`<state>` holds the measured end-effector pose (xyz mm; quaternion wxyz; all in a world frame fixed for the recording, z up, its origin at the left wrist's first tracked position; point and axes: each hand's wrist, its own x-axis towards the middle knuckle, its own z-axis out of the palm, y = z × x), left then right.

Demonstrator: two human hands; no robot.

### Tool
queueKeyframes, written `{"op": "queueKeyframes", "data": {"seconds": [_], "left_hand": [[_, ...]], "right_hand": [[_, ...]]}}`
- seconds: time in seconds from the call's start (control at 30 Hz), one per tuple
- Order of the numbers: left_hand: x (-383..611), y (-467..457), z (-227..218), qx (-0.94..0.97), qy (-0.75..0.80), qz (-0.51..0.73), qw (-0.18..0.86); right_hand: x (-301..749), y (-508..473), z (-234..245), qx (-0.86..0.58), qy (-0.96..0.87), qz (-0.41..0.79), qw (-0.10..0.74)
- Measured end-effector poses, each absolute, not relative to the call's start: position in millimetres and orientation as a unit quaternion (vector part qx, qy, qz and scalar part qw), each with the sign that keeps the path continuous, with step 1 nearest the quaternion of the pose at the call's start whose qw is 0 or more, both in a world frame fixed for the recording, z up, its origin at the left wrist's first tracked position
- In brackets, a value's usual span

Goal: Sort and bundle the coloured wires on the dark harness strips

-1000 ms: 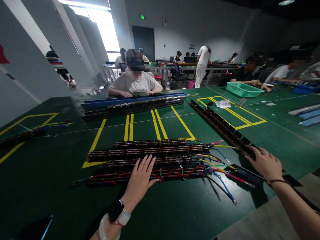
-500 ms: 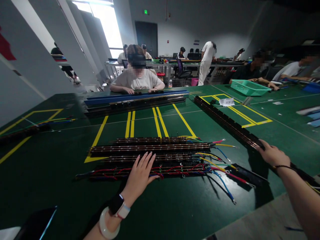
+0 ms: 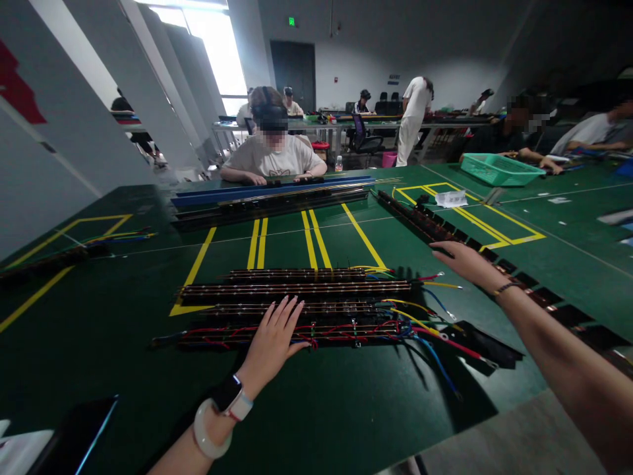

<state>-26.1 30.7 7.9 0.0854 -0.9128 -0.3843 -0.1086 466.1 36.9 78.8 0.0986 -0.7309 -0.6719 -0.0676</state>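
My left hand (image 3: 274,333) lies palm down with fingers spread on the nearest of several long black strips with copper rods. That nearest strip (image 3: 373,330) has red and blue wires along it; colored leads (image 3: 442,346) with metal lugs spill from its right end. Behind it lies another copper-rodded strip (image 3: 341,288). To the right, my right hand (image 3: 467,265) reaches out with extended fingers, over or against a long black strip (image 3: 425,223) that runs diagonally across the table. Black flaps (image 3: 548,297) show along that strip's side. Whether the fingertips touch it is hard to tell.
A person (image 3: 274,148) sits across the green table (image 3: 163,382) behind blue and black rails (image 3: 277,188). A green basket (image 3: 499,170) and white paper (image 3: 451,199) stand at the back right. A dark flat object (image 3: 82,435) is at the lower left.
My right hand has moved away from me and left along the diagonal strip, its fingers now stretched out. More flaps show on that strip. My left hand stays on the near strips.
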Motion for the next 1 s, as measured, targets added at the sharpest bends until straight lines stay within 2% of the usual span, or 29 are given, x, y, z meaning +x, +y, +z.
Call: {"op": "queueKeyframes", "data": {"seconds": [0.13,0.27,0.73,1.0], "left_hand": [[-26.2,31.4,5.0,-0.911,-0.388,-0.114,0.083],[-25.8,31.8,4.1,-0.91,-0.391,-0.107,0.088],[-4.5,44.0,0.5,-0.925,-0.352,-0.087,0.11],[54.3,71.8,-5.7,-0.953,-0.263,-0.106,0.11]], "right_hand": [[374.5,82.7,66.5,-0.615,-0.779,0.078,0.093],[308.6,107.2,45.7,-0.56,-0.813,0.145,0.058],[316.8,91.0,38.4,-0.558,-0.82,0.126,0.025],[390.6,40.0,41.4,-0.608,-0.785,0.109,0.043]]}}
